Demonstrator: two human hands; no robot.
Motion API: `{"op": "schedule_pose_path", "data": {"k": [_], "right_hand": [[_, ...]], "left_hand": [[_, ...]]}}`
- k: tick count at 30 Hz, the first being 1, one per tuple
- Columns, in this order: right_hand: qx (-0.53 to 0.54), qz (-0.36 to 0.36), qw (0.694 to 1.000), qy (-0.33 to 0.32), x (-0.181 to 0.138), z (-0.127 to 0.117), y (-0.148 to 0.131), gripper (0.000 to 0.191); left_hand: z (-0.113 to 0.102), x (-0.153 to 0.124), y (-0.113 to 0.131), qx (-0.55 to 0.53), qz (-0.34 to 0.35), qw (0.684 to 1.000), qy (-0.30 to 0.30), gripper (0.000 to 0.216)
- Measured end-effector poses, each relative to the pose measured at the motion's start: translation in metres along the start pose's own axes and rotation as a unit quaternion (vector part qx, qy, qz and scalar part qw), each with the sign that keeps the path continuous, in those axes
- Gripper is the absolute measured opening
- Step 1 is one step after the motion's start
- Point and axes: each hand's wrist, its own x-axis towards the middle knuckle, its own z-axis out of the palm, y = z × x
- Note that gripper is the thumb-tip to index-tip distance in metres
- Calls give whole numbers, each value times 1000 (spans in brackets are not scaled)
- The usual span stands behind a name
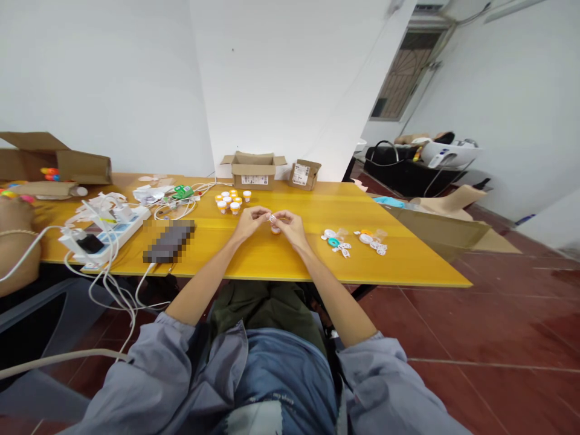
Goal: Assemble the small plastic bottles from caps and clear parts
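Our left hand (251, 222) and right hand (290, 228) seemingly pinch a small white part (272, 218); a loose fingertip grip could drop it.

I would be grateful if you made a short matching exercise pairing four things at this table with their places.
Things:
1. small white piece
2. cluster of orange-and-white pieces
3. power strip
4. teal ring

Places:
A. toward the left end of the table, with plugs in it
B. among loose parts to the right of the hands
C. at the fingertips of the left hand and right hand
D. near the larger open-topped cardboard box

Pairs: 1-C, 2-D, 3-A, 4-B
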Motion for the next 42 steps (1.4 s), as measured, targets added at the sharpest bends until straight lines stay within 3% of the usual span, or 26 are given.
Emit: {"op": "schedule_pose_path", "data": {"k": [3,8,14,21,29,33,42], "right_hand": [[4,0,1000,5,3,-2,4,47],[-2,0,1000,15,6,-3,8,43],[-1,0,1000,22,5,-2,6,43],[26,-17,999,40,4,1,4,47],[50,-22,997,48,6,-1,9,39],[69,-17,996,62,7,-2,12,37],[71,-5,996,50,7,-2,13,35]], "left_hand": [[-6,3,-6,39,5,999,35,20],[-16,4,-28,213,23,972,100,3],[-19,2,-43,268,22,962,47,8],[-19,3,-35,263,28,964,32,13],[-15,1,-22,326,15,945,33,18],[-11,0,-16,297,18,954,38,20],[0,0,-7,106,8,992,61,10]]}}
